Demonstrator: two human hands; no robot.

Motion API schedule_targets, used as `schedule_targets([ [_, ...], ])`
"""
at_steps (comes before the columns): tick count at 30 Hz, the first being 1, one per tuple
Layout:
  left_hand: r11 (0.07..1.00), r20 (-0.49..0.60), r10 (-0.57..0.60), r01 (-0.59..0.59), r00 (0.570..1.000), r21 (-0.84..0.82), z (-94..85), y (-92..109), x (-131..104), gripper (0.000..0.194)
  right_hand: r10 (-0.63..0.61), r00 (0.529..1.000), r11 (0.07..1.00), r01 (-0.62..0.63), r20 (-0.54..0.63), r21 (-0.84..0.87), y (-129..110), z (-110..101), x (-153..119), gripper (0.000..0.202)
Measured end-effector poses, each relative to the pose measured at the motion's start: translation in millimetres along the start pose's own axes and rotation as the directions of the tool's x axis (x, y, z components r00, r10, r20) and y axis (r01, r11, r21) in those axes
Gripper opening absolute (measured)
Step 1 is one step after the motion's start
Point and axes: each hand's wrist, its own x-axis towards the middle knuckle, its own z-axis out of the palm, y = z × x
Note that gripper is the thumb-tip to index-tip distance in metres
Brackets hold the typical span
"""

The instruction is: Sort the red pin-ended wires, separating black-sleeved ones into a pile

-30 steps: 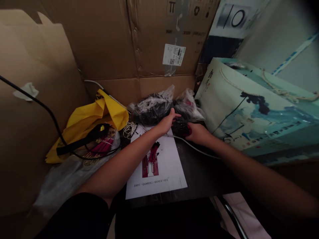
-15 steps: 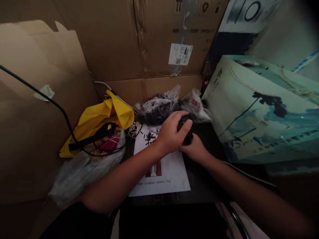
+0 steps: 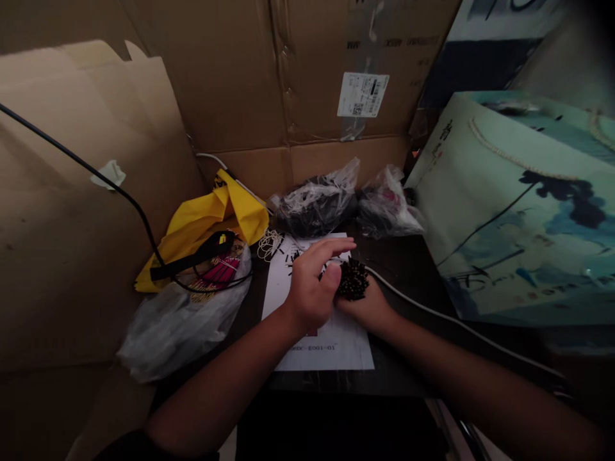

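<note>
A dense bundle of thin black pieces [image 3: 353, 280], their small ends facing up, stands over the printed paper. My right hand [image 3: 371, 308] is wrapped round its lower part from the right; most of those fingers are hidden. Just left of the bundle is my left hand [image 3: 312, 285], fingers stretched out and thumb apart, nothing seen in it. Whether its thumb touches the bundle I cannot tell. Beneath both hands lies the white printed sheet [image 3: 348, 352]. Several loose short black pieces [image 3: 292, 257] are scattered near its upper left, by a tangle of pale loops [image 3: 270, 246].
Two clear plastic bags of dark items [image 3: 317, 208] [image 3: 389, 208] lie at the back against a cardboard box [image 3: 240, 83]. A yellow bag [image 3: 192, 221], a black cable [image 3: 129, 198] and a plastic bag [image 3: 187, 333] are at left. A pale paper bag [image 3: 519, 211] stands right.
My left hand has come off the top of the bundle and moved left, its fingers straightened. The bundle's ends now show, still in my right hand. The whole view has shifted slightly.
</note>
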Motion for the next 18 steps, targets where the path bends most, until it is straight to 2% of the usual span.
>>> schedule_targets([
  [4, 1.0, 0.007, 0.002, -0.002, 1.0, -0.012, 8.9, -2.7, -1.4, 0.043, 0.004, 1.0, 1.0, -0.004, 0.029, 0.008, -1.4, 1.5, -0.7, 0.036],
  [7, 1.0, 0.007, 0.011, -0.011, 1.0, 0.007, 12.7, -9.3, -2.9, 0.037, 0.002, 0.999, 1.0, -0.002, 0.043, 0.016, 3.7, 0.7, 0.3, 0.03],
  [13, 0.999, 0.029, 0.039, -0.04, 0.999, 0.028, 13.6, -15.0, -6.5, 0.035, -0.045, 0.997, 0.999, 0.044, 0.069, 0.006, 10.9, -0.7, 1.9, 0.022],
  [18, 1.0, 0.037, 0.029, -0.029, 0.999, 0.005, 14.9, -15.5, -8.1, 0.035, -0.079, 0.995, 0.997, 0.08, 0.064, -0.002, 15.4, 0.1, 2.4, 0.024],
])
